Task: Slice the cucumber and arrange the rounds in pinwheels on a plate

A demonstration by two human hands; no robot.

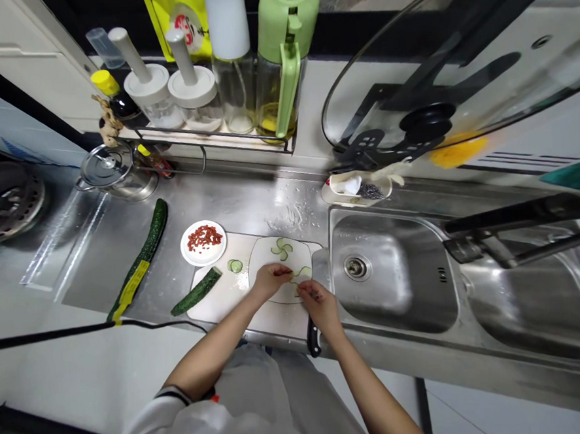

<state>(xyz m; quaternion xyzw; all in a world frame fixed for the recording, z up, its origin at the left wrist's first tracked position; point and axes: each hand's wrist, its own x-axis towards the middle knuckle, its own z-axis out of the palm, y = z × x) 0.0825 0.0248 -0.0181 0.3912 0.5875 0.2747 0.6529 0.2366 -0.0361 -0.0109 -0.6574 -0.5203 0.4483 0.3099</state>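
My left hand (270, 278) and my right hand (319, 305) meet over the near edge of a white plate (267, 250) on a white cutting board (223, 298). Both pinch thin cucumber slices (303, 272) lying on the plate. More slices (281, 249) form a small fan at the plate's far side. A black knife handle (313, 338) sticks out under my right wrist. A half cucumber (197, 291) and two loose slices (235, 265) lie on the board to the left.
A small white dish of red berries (204, 242) stands behind the board. A whole long cucumber (139, 260) lies on the steel counter at left. The sink (391, 270) is right of the plate. Bottles fill a rack (216, 133) at the back.
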